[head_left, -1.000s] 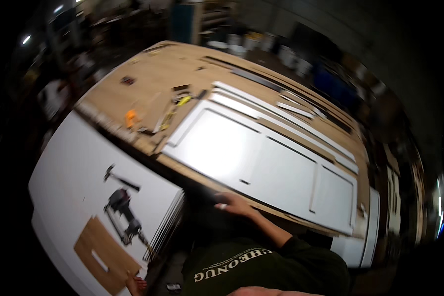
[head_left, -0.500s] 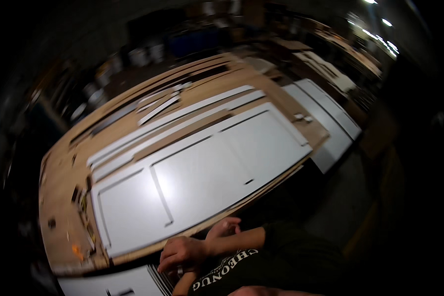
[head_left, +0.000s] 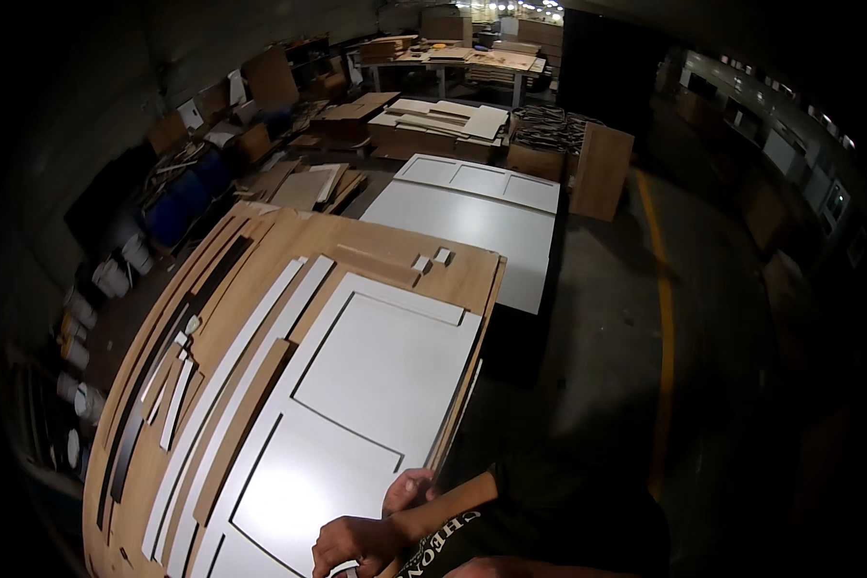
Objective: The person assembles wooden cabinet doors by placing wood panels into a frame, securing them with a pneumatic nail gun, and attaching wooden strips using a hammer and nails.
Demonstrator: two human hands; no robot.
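My forearms are crossed low in the view, in front of a large white panel [head_left: 385,356] with dark grooves that form rectangles. My right hand [head_left: 356,542] is curled around my left forearm, its fingers bent downward. Past the right forearm my left hand [head_left: 410,488] shows beside the panel's near edge, palm partly visible, fingers loosely bent, with nothing seen in it. The panel lies on a wooden worktop [head_left: 356,252]. White strips [head_left: 223,371] and a brown strip [head_left: 250,424] lie alongside it.
Small white blocks [head_left: 422,263] sit beyond the panel, and dark strips [head_left: 223,265] along the worktop's left. Another white panel [head_left: 462,217] stands on a dark base farther off. Stacked boards [head_left: 438,125], buckets [head_left: 112,277] and blue barrels [head_left: 169,220] surround the area. A yellow line [head_left: 661,289] crosses the floor.
My view has swung to the right and up, so the worktop now runs away from me and the far hall shows. My crossed arms keep nearly the same pose.
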